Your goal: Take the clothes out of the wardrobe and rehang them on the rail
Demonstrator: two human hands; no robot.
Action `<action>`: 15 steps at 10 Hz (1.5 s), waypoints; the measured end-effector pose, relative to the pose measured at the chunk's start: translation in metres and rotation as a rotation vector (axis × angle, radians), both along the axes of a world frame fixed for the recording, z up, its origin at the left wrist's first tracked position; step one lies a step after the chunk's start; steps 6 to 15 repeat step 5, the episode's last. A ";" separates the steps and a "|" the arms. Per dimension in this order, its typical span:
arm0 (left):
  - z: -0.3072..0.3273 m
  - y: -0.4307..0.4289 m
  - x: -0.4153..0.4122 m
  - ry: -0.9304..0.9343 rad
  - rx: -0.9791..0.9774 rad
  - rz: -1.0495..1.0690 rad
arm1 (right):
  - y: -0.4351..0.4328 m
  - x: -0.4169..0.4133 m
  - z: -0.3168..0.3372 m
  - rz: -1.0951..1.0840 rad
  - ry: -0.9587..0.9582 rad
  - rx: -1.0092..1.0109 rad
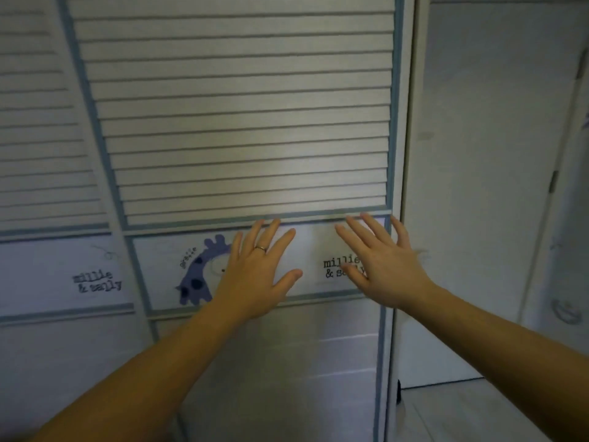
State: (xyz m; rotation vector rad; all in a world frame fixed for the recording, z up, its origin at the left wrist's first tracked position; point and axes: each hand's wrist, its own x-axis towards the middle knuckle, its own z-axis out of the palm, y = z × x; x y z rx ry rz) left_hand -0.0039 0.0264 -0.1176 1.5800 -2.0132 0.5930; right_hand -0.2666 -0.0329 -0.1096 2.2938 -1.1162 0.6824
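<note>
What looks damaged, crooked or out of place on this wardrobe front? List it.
Nothing is plainly damaged. The slats of the louvred door run even; the left hand and right hand lie open over its printed band. The neighbouring door on the left slants against it; whether ajar or bent by the wide lens, I cannot tell.

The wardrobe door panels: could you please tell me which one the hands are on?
The right-hand panel, with the purple giraffe; left hand and right hand spread open over it. The left-hand panel shows lettering, no hand.
</note>
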 end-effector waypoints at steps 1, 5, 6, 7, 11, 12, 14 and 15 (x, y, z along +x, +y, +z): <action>-0.040 0.056 0.015 0.049 0.077 0.021 | 0.055 0.021 -0.039 -0.016 -0.009 0.092; -0.077 0.214 0.027 0.106 0.265 0.119 | 0.204 0.059 -0.091 -0.066 -0.031 0.192; -0.077 0.214 0.027 0.106 0.265 0.119 | 0.204 0.059 -0.091 -0.066 -0.031 0.192; -0.077 0.214 0.027 0.106 0.265 0.119 | 0.204 0.059 -0.091 -0.066 -0.031 0.192; -0.077 0.214 0.027 0.106 0.265 0.119 | 0.204 0.059 -0.091 -0.066 -0.031 0.192; -0.077 0.214 0.027 0.106 0.265 0.119 | 0.204 0.059 -0.091 -0.066 -0.031 0.192; -0.077 0.214 0.027 0.106 0.265 0.119 | 0.204 0.059 -0.091 -0.066 -0.031 0.192; -0.077 0.214 0.027 0.106 0.265 0.119 | 0.204 0.059 -0.091 -0.066 -0.031 0.192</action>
